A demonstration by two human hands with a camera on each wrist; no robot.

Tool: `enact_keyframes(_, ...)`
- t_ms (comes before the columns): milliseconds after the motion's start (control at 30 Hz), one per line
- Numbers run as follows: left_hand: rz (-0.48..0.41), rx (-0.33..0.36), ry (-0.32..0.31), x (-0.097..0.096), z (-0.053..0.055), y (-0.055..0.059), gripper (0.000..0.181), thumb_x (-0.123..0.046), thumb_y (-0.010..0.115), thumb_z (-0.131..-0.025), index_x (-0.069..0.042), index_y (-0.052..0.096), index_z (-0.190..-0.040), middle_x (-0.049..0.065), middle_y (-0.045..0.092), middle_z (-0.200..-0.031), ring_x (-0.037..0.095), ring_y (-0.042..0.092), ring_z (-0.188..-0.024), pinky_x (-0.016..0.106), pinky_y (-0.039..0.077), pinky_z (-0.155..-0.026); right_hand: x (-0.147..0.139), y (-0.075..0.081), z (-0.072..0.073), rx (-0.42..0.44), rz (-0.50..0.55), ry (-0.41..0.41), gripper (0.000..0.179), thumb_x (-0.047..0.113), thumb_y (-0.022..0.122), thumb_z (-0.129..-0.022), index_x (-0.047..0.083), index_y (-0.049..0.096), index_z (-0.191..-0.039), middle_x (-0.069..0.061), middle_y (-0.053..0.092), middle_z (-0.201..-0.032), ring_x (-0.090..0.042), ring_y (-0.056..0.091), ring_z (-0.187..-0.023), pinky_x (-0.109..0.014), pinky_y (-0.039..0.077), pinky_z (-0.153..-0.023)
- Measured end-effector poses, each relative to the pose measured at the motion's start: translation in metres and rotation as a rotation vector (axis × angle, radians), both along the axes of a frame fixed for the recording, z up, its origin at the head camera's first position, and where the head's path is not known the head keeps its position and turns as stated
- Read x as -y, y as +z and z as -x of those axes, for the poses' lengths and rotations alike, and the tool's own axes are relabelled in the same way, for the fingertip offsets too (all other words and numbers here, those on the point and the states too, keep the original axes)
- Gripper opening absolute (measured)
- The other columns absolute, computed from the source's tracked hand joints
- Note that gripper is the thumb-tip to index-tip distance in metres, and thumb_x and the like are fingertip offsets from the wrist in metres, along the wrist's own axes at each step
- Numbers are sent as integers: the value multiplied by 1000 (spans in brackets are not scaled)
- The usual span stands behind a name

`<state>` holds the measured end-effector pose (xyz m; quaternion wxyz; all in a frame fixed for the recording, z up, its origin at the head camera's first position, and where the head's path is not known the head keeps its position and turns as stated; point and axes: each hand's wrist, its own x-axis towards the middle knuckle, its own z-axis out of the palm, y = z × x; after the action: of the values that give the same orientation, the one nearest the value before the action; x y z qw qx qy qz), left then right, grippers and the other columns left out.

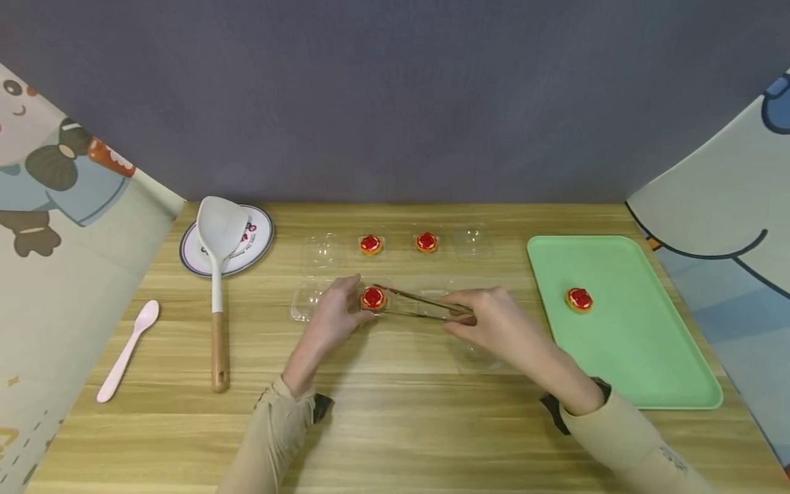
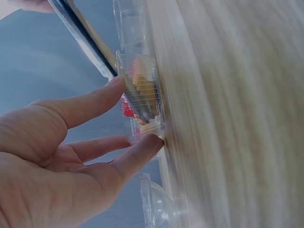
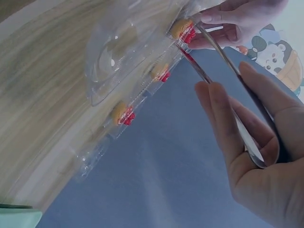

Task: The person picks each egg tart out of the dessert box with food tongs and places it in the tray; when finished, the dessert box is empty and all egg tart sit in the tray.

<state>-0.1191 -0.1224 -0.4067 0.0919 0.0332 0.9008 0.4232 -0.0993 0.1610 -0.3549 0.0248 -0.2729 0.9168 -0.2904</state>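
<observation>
A red-topped tart (image 1: 373, 298) sits in a small clear plastic box (image 2: 149, 71) on a wooden tabletop (image 1: 395, 432), the slim tips of metal tongs (image 3: 247, 140) reaching its two sides; whether they squeeze it or merely flank it cannot be told from here. The person's left grip (image 1: 335, 312) is the nearer one, just to the tart's left, thumb and fingers curved about the end of the box and grasping it. The right grip (image 1: 496, 322) is farther off, to the tart's right, clenched round the tongs, whose long axis runs nearly crosswise from that side to the tart, so the tart lies leftward of it, one length of tong away. The tart itself, round from above, shows no long axis. Just beyond the tart, a row of clear cups (image 1: 324, 252) holds a second tart (image 1: 371, 245) almost straight behind it and a third tart (image 1: 426, 241) a little to its right. Well to the right of the boxed tart, past the right grip, a fourth tart (image 1: 580, 300) rests on a green tray (image 1: 648, 357). Well to its left lie a plate (image 1: 264, 240) with a white, wooden-handled ladle (image 1: 217, 295) across it and, farther out, a pink spoon (image 1: 127, 357).
</observation>
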Motion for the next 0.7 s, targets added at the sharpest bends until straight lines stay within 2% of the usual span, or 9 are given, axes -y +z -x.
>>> enact_keyframes(67, 11, -4, -2, 0, 0, 0, 82, -2, 84, -90, 11, 39, -158, 31, 45, -158, 46, 51, -141, 53, 42, -122, 0, 0, 0, 1, -8, 0, 38, 11, 89, -89, -1, 78, -124, -19, 80, -107, 6, 47, -49, -17, 38, -42)
enact_keyframes(133, 19, -5, -3, -1, 0, 1, 82, -3, 84, -90, 11, 40, -157, 30, 45, -158, 46, 51, -141, 53, 42, -122, -1, 0, -1, 11, -19, -2, 41, 12, 89, -89, -1, 77, -126, -15, 79, -90, 5, 35, -43, -17, 31, -39)
enact_keyframes(200, 26, -8, -6, -1, 0, 1, 82, -3, 84, -90, 11, 40, -157, 30, 45, -158, 46, 51, -141, 54, 42, -122, -2, 0, -2, 13, -29, -5, 41, 12, 89, -89, -2, 76, -126, -12, 77, -81, 4, 28, -41, -17, 27, -39)
enact_keyframes(300, 31, -9, -5, -1, 0, 0, 82, -3, 84, -90, 11, 40, -157, 31, 45, -158, 46, 51, -141, 54, 42, -122, -2, -1, -2, 16, -41, -9, 40, 9, 88, -90, -2, 76, -126, -14, 78, -85, 4, 30, -41, -17, 29, -39)
enact_keyframes(367, 24, -6, -3, -1, 0, 0, 82, -3, 84, -90, 11, 40, -157, 31, 45, -158, 46, 52, -141, 53, 42, -122, -1, 0, -2, 8, -43, -6, 39, 8, 88, -90, -2, 77, -125, -18, 80, -98, 4, 33, -41, -17, 31, -39)
enact_keyframes(567, 10, 5, 0, -1, -1, 0, 82, -3, 83, -90, 11, 39, -158, 30, 44, -158, 45, 53, -139, 52, 45, -120, 0, 1, -3, -10, -45, 1, 36, 7, 86, -91, -2, 77, -125, -18, 80, -95, 4, 39, -43, -18, 33, -38)
enact_keyframes(700, 21, -6, -7, 0, -1, 1, 81, -3, 84, -90, 11, 40, -157, 31, 44, -158, 46, 52, -140, 53, 43, -121, -2, -3, -4, -14, -10, -9, 37, 8, 87, -91, -1, 77, -126, -21, 78, -111, 6, 32, -42, -17, 31, -38)
